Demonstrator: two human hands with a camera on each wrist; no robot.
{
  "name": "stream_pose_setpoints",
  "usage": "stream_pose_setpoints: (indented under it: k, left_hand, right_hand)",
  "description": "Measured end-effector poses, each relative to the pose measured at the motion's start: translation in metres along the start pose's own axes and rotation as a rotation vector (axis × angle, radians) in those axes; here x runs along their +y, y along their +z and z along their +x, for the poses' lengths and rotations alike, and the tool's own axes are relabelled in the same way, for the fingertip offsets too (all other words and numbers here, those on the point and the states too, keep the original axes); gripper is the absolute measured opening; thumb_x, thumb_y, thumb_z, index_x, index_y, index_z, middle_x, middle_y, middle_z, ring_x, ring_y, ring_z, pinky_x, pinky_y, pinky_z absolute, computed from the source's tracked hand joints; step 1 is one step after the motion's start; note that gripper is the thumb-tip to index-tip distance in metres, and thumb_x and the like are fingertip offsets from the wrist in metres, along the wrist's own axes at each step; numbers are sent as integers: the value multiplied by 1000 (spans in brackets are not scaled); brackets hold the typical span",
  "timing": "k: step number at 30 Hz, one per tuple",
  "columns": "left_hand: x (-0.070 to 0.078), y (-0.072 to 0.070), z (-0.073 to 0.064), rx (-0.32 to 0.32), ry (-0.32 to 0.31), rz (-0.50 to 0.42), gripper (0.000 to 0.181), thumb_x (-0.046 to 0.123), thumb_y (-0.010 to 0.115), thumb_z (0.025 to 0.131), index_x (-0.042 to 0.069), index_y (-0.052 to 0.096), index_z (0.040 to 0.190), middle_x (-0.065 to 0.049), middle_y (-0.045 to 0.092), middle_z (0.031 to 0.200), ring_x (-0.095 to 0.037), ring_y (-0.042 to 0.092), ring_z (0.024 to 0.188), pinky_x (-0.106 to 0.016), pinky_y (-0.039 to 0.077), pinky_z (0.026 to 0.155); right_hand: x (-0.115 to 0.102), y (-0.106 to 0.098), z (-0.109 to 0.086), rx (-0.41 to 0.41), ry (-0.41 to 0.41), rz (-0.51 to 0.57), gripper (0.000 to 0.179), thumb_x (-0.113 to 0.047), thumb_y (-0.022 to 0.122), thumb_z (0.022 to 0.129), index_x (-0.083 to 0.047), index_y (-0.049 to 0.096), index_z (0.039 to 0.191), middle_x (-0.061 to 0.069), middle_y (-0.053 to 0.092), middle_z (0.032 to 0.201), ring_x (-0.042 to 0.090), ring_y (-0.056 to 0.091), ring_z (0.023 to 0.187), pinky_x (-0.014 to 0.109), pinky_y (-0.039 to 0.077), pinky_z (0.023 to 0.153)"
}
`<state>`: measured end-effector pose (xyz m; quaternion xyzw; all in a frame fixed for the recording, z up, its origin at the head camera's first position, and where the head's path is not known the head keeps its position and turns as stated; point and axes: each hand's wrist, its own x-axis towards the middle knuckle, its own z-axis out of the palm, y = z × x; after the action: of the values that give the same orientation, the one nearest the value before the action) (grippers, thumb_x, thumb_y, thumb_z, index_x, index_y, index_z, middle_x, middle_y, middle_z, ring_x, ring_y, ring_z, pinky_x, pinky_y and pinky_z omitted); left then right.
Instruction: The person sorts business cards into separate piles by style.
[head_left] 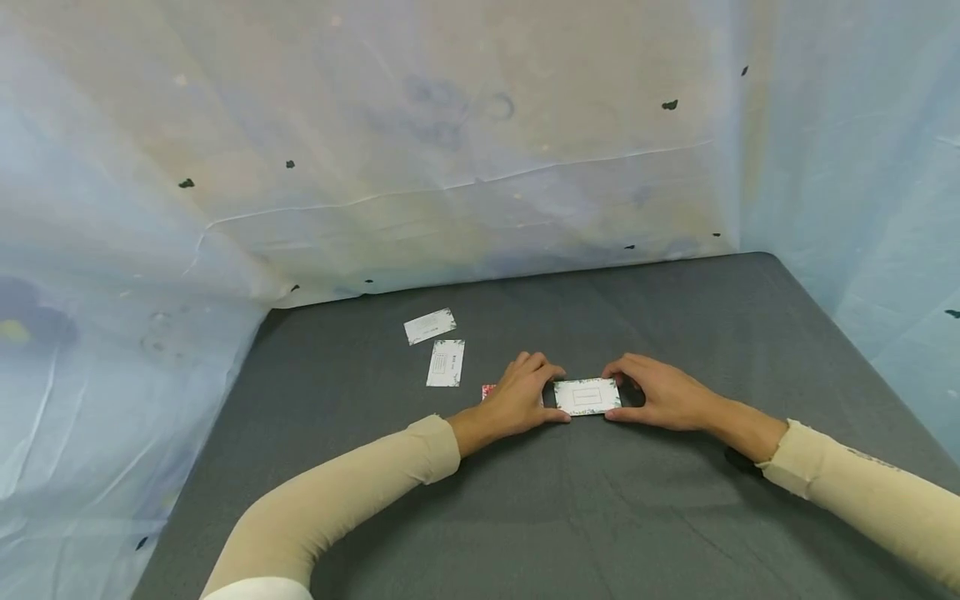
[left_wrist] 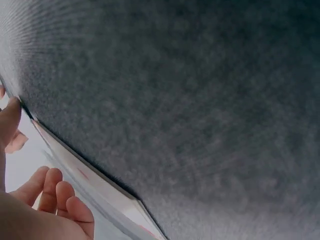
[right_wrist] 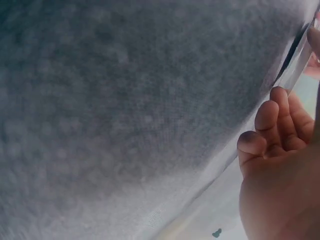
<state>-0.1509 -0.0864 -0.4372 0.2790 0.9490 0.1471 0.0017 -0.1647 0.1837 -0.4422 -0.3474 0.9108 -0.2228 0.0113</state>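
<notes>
The left hand [head_left: 521, 396] and right hand [head_left: 660, 397] pinch a white card [head_left: 587, 397] between them at its opposite ends, thumbs along the near side, fingers at the far, over a gray table [head_left: 675, 517]. A red piece [head_left: 487, 390] peeks out by the left hand; farther left, a slanted card [head_left: 430, 326] lies just beyond another card [head_left: 446, 364].

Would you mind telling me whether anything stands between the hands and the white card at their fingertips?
Nothing visible does: the left hand and right hand have fingertips at opposite ends of the white card. A red-patterned item, partly hidden by the left hand, does not visibly block them.
</notes>
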Motion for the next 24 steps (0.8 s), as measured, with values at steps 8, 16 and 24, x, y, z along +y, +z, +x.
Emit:
stream_pose_setpoints:
  k: [8,16,24]
  left_hand:
    - [-4,-1,0,-48,-32,36,70,61,75,79,23,60,135,4,55,118,-14,43,105,-34,38,96]
    - [-1,0,-3,-65,-20,96,65,63,69,83,22,62,133,4,55,118,-12,42,102,-31,37,91]
    - [0,0,-5,-62,-31,116,61,63,67,85,23,63,132,5,55,117,-12,41,101,-31,35,89]
  right_hand:
    - [-2,1,0,-17,12,-14,53,-60,74,81,-27,61,121,-13,56,101,2,52,87,29,47,80]
    - [-1,3,2,-2,-5,-8,51,-55,76,82,-25,62,122,-13,54,100,2,48,81,24,42,74]
    - [0,5,4,5,-34,-4,51,-53,76,82,-23,63,122,-12,50,94,2,44,76,20,37,69]
